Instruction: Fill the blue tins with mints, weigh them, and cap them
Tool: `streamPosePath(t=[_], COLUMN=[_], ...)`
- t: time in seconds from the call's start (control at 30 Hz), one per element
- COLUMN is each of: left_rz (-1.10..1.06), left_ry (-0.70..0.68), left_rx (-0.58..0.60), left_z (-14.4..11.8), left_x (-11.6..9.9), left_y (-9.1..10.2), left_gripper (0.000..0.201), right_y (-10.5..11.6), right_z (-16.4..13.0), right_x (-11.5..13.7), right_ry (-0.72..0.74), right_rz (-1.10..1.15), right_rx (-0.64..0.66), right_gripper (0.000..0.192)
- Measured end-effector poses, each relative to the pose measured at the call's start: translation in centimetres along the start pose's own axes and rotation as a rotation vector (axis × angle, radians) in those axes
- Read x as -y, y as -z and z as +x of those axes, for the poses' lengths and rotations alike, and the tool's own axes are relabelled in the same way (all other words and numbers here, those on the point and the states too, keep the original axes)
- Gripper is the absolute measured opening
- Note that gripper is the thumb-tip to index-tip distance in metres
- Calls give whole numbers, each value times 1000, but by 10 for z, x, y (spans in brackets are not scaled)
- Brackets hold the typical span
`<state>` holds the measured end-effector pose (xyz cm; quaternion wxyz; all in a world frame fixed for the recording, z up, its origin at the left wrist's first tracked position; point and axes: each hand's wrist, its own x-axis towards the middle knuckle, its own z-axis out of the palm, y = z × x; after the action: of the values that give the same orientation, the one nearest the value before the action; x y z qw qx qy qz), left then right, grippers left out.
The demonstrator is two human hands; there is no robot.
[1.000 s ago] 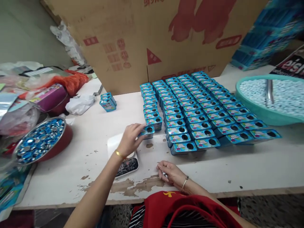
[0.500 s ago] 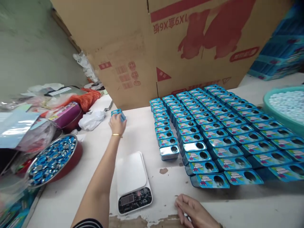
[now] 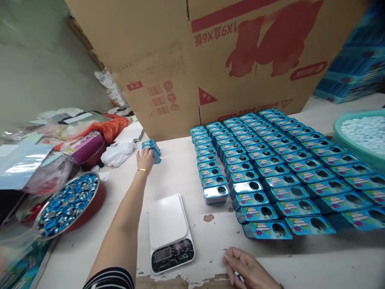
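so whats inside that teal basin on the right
The teal basin is heaped with small pale blue pieces. The frame edge cuts off its right part, and the heap hides the bottom.

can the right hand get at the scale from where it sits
Probably yes. The right hand rests on the table's near edge, just right of the kitchen scale, with only bare tabletop between them. The left hand is far off, at the small stack of blue tins.

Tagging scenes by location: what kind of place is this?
Probably a small packing workshop for tinned candy. Rows of identical blue tins cover the table, a digital scale sits in front, and a teal basin of pale candies stands beside a shipping carton.
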<state>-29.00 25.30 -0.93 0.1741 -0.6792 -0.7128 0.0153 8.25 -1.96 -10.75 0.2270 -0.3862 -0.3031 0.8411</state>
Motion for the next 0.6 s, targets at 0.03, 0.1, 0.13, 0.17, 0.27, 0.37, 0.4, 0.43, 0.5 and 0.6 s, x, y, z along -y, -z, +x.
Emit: streamPosePath(t=[0.03,0.1,0.13,0.17,0.27,0.37,0.4,0.43,0.5,0.6], left_rz=[4,11,14,17,26,46,68,84,91,61], left_ry=[6,-2,-17,-39,-120,-217,-270,-320,-390,-452], left_rx=[-1,2,5,12,61,157,206,247,324,397], left_z=[0,-1,-2,-4,-22,-62,-79,-96,-130,-168], left_x=[-1,-2,-3,-3,-6,-18,-25,-33,-51,-75], left_y=[2,9,15,22,53,96,110,124,145,158], left_gripper=[30,25,23,21,20,20,20,20,19,15], right_y=[1,2,2,2,1,-2,-3,-3,-3,-2], right_z=[1,3,4,5,2,-5,-7,-10,-14,-17], right_x=[-1,-4,-5,-5,-1,8,11,14,17,18], right_ry=[8,27,36,46,48,10,3,3,17,35], right_rz=[-2,0,0,-1,2,-4,-11,-18,-22,-12], right_rx=[1,1,-3,-13,-43,-43,-41,-38,-34,-40], right_gripper=[55,54,54,54,56,56,55,53,51,49])
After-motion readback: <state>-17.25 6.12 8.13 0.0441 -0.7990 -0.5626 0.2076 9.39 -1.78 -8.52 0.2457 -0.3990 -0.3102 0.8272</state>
